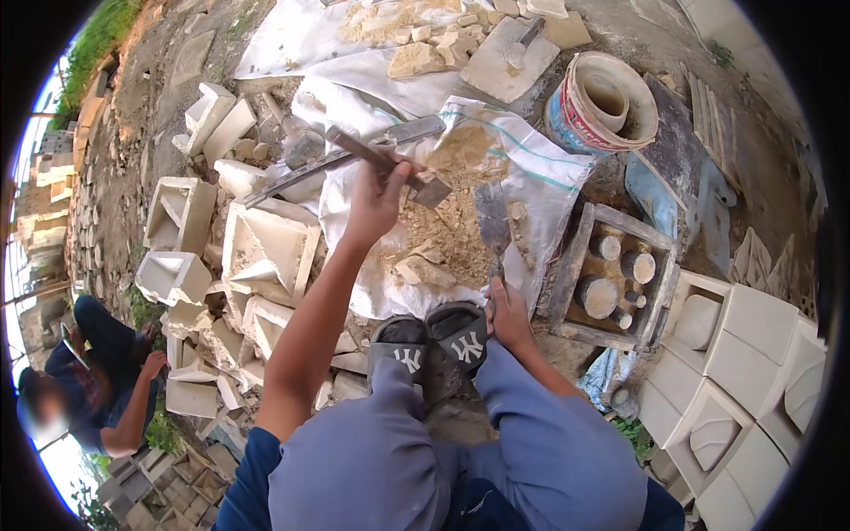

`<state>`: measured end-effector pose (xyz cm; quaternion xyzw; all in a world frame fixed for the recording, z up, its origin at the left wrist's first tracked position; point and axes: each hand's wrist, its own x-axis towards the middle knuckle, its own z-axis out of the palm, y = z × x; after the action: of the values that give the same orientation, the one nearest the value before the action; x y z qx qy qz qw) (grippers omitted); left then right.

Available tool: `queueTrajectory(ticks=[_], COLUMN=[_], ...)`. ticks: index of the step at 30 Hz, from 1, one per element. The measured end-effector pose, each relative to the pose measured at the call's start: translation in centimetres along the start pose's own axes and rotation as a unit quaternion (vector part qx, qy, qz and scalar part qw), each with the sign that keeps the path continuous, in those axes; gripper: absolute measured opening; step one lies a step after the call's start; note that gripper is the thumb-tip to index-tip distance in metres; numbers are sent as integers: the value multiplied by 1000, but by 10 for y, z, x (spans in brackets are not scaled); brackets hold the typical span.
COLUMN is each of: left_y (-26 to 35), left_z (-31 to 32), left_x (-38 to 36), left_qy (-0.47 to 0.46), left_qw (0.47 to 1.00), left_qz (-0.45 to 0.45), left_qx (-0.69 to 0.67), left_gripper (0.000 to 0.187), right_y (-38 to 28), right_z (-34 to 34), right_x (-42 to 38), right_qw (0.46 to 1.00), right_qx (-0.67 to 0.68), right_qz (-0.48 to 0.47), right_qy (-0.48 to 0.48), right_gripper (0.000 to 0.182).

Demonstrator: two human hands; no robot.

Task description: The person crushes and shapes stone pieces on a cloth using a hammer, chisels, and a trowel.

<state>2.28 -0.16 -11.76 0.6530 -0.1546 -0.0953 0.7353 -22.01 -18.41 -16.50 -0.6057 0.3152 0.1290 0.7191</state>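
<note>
My left hand [376, 202] is closed round a dark bar-like tool [365, 149] with a wider, square end, raised over a white woven sack [341, 190]. On the sack lies a heap of crumbly tan material [443, 226] with broken lumps in it. My right hand [506, 311], low beside my right sandal [462, 341], grips the handle of a trowel [490, 215]. Its flat, dusty blade points away from me over the right side of the heap. A long, straight metal bar [310, 171] lies beyond my left hand.
Cast pale blocks [270, 248] and rubble crowd the left. At right stand a bucket [567, 111] holding another container, a wooden mould [562, 292] with round cores, and stacked hollow blocks [699, 372]. A square float [509, 60] lies at the back. Another person [97, 380] sits far left.
</note>
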Motion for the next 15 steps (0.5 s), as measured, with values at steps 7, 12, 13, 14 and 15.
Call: queueTrajectory(ticks=[7,12,13,14,15], left_y=[7,39,33,26,19], left_z=[-9,17,15,15,15], left_x=[-33,-60,-66,-66,-67], left_qy=[279,145,126,125,89], left_qw=[928,960,949,949,967], left_qz=[-38,99,129,130,117], left_qx=[-244,-218,-257,-260,-209], left_gripper=[45,53,52,52,52], right_y=[1,25,26,18,11], right_z=[19,19,17,17,17], right_x=[8,19,26,30,30], right_qw=[995,971,949,949,948], right_qx=[-86,-209,-262,-263,-292], right_qz=[41,-94,-151,-152,-97], right_qy=[-19,71,85,87,77], right_gripper=[41,43,44,44,46])
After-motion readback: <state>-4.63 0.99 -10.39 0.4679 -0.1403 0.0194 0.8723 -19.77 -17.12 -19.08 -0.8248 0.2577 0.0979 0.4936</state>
